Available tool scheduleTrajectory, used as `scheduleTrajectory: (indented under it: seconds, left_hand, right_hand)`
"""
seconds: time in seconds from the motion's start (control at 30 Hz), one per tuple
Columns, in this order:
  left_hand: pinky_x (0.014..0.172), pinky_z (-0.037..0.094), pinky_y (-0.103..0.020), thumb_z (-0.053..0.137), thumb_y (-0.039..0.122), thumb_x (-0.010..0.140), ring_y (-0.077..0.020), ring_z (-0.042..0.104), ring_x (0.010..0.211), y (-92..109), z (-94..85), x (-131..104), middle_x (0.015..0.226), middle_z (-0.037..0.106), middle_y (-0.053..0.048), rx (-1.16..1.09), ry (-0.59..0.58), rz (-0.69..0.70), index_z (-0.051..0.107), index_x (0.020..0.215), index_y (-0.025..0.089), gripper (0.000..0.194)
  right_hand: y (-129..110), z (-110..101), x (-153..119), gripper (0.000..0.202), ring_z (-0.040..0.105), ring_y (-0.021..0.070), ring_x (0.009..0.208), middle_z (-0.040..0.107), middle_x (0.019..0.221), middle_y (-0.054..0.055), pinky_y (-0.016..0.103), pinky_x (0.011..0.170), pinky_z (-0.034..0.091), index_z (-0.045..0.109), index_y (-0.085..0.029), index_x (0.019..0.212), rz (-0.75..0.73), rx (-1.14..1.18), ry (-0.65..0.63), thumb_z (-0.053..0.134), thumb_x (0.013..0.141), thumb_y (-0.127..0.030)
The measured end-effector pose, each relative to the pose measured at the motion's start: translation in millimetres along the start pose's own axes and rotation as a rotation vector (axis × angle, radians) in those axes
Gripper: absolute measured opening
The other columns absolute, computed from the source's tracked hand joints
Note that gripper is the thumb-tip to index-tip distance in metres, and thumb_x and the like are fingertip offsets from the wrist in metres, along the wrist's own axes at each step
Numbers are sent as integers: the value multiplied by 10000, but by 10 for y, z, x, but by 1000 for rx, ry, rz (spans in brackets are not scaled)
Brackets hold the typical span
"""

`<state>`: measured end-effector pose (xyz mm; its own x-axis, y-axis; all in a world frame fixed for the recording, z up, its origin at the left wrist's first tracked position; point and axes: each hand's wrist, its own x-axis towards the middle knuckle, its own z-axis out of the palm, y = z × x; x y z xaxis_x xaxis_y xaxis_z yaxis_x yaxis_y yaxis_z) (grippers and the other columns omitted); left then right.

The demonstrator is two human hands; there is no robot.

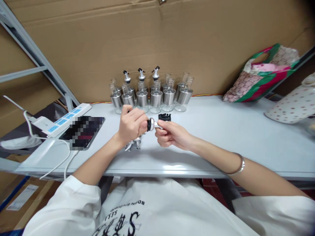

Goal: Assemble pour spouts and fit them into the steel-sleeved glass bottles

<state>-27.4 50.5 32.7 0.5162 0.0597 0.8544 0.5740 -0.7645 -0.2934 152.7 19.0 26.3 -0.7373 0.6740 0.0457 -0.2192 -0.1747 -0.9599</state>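
Observation:
Low over the table, my two hands meet on one bottle pourer (152,124), held sideways. My left hand (133,122) is closed round its black stopper end, which the fingers mostly hide. The silver spout end is pinched between thumb and fingers of my right hand (173,135). Several loose silver pourer parts (137,143) lie on the table below my left hand. Just behind my right hand sits a group of small black parts (164,117). Beyond both hands stand several glass bottles with steel sleeves (156,97), some at the back topped with silver and black pourers (141,74).
At the left of the table (209,131) lie a power strip (69,119), white cables (67,154) and a tablet (94,127). A patterned bag (256,78) and a dotted white item (291,105) stand at the right. Cardboard (172,39) walls the back; a metal frame (36,46) rises at left.

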Motion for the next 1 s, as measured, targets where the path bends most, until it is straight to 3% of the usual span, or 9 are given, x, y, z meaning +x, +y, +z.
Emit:
scheduleTrajectory:
  seconds: [0.13,0.27,0.43,0.57,0.73,0.87,1.0]
  left_hand:
    - [691,307,-327,162,295,991,-125,417,553,19,49,-22,608,519,5,-122,-63,-124,439,694,184,421]
    - [687,339,-320,155,339,994,-123,421,564,78,61,-14,617,522,8,-271,-116,-302,438,707,190,430]
    - [603,391,-256,352,472,947,-100,479,576,128,58,3,708,540,24,-663,-204,-650,470,930,199,298]
    - [617,428,-231,502,470,886,-91,537,650,115,75,0,827,580,2,-881,-199,-773,490,1005,195,300]
    - [664,468,-225,653,471,780,-101,580,711,93,85,46,803,610,-5,-1075,-148,-919,573,975,179,361]
    - [657,494,-221,762,439,667,-95,603,702,57,88,74,826,655,-11,-1214,-128,-987,627,919,171,392]
    - [675,518,-245,810,406,603,-113,634,718,18,95,56,838,683,-23,-1249,-129,-1036,655,888,162,406]
  right_hand:
    - [18,-34,-22,448,350,87,471,361,558,-56,236,488,314,407,-195,679,-265,-521,174,361,913,-574]
    - [26,-121,-40,353,451,115,542,494,638,-13,252,555,366,466,-185,829,-538,-1122,307,300,970,-464]
    - [-53,-342,-28,224,530,145,628,591,743,43,253,580,410,531,-161,972,-862,-1564,403,348,981,-291]
    - [-124,-492,-29,141,580,173,731,655,830,74,277,648,439,549,-165,1030,-1027,-1754,457,449,944,-215]
    - [-140,-552,-49,142,594,164,699,673,781,34,293,650,424,546,-199,1040,-1129,-1782,515,531,913,-260]
    - [-157,-564,-82,187,599,179,730,668,787,34,332,682,410,567,-223,991,-999,-1802,551,486,929,-381]
    - [-197,-559,-120,238,591,200,809,670,867,27,405,821,360,573,-256,1002,-908,-1822,639,453,931,-448]
